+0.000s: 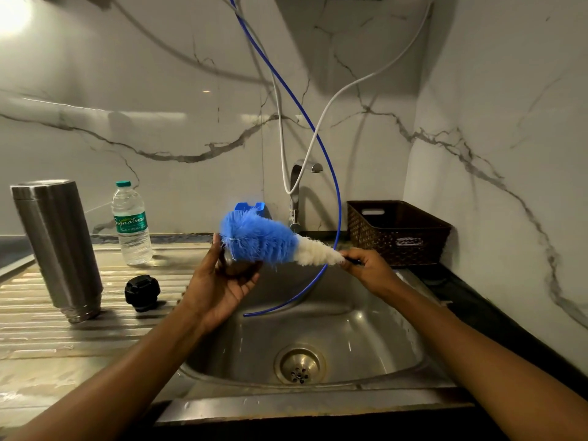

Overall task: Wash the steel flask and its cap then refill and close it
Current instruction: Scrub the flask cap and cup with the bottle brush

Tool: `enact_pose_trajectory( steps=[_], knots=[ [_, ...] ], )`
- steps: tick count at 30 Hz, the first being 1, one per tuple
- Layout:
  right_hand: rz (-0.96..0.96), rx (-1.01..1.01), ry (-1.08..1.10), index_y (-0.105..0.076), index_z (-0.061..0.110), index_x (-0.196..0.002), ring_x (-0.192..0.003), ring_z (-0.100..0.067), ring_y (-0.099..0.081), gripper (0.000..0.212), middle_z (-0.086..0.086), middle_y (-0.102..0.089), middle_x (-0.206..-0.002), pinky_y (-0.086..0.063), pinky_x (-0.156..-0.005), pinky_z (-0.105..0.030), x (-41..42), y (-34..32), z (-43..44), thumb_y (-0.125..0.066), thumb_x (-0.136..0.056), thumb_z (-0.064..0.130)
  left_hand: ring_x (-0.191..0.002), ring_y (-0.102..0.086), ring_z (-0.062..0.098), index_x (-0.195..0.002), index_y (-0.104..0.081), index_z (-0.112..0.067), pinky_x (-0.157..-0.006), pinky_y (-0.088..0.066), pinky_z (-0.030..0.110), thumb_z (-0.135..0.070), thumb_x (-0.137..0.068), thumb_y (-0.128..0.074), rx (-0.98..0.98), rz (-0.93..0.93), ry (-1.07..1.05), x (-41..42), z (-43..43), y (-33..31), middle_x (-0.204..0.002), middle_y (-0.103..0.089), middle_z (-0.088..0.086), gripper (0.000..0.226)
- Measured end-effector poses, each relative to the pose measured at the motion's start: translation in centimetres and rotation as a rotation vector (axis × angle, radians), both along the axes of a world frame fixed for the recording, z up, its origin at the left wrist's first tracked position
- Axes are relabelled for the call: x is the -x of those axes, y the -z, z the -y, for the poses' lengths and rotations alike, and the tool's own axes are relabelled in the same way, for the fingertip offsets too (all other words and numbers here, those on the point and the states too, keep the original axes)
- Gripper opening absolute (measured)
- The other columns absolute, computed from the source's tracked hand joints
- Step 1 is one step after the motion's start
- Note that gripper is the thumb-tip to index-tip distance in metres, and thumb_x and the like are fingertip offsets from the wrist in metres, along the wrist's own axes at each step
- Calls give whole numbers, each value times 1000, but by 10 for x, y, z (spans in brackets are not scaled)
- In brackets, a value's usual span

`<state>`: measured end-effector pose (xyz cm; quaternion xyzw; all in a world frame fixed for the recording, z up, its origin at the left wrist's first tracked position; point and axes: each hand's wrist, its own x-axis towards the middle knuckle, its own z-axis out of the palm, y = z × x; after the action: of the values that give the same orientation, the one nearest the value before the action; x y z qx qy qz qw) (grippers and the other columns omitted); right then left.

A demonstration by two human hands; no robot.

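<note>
Hands: right hand [370, 268] pinching brush [264, 241], left hand [222, 281] slack beneath; steel flask [57, 246] inverted, uncapped.

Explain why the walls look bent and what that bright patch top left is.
Head view: the wide-angle lens bows straight edges; glare off the glossy marble wall washes out the top-left corner; the blue hose throws a soft shadow on it; the brush bristles look slightly smeared.

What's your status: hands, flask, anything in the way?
Right hand pinches brush handle; left hand open under the bristles. Flask upside down on drainboard, cap off beside it. Blue tube dangles over sink.
</note>
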<state>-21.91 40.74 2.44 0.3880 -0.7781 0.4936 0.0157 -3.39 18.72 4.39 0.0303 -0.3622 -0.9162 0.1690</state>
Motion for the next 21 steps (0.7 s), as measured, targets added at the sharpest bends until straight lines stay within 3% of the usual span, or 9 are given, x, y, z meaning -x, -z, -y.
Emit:
enact_pose_trajectory(
  steps=[3,6,11,15,18,21],
  knots=[
    [26,14,27,-64,10,-113,-102,-17,-59,24,-4,-64,-106,-48,-90,-28,6,-1,-12,-57,-90,12,-106,-58,25,-121,-57,-16,-75,-53,27,-47,-77,-58,46,31,-40,-1,4,-1,-128,-56,20,53],
    [48,-5,52,-63,9,-114,-104,-16,-59,25,-3,-64,-108,-48,-93,-32,12,0,-25,-57,-90,12,-94,-63,24,-121,-57,-12,-69,-54,27,-49,-58,-81,52,32,-25,-2,2,-3,-114,-64,18,77],
    [41,1,-9,-63,11,-113,-101,-15,-59,23,-4,-64,-106,-47,-86,-23,3,1,-6,-57,-90,11,-101,-60,26,-125,-54,-13,-70,-58,28,-47,-87,-50,-6,2,-41,-1,2,0,-124,-57,18,51],
    [39,13,-6,-64,12,-110,-99,-14,-58,21,-3,-63,-103,-45,-81,-16,3,1,-5,-57,-90,11,-98,-62,24,-119,-59,-11,-72,-58,28,-45,-63,-79,-28,-49,-34,-3,3,-5,-114,-64,16,69],
    [70,7,-7,-63,15,-107,-94,-11,-59,21,4,-63,-96,-45,-80,-19,9,2,-21,-59,-88,7,-99,-61,25,-121,-57,-10,-74,-56,29,-46,-78,-58,-9,-33,-56,-3,1,-5,-113,-62,15,56],
    [62,0,-27,-64,8,-111,-91,-2,-57,24,6,-62,-95,-45,-78,-14,6,1,-17,-59,-88,6,-102,-60,24,-121,-58,-15,-82,-54,31,-54,-82,-50,18,-22,-38,-2,0,-1,-113,-63,14,56]
  ],
)
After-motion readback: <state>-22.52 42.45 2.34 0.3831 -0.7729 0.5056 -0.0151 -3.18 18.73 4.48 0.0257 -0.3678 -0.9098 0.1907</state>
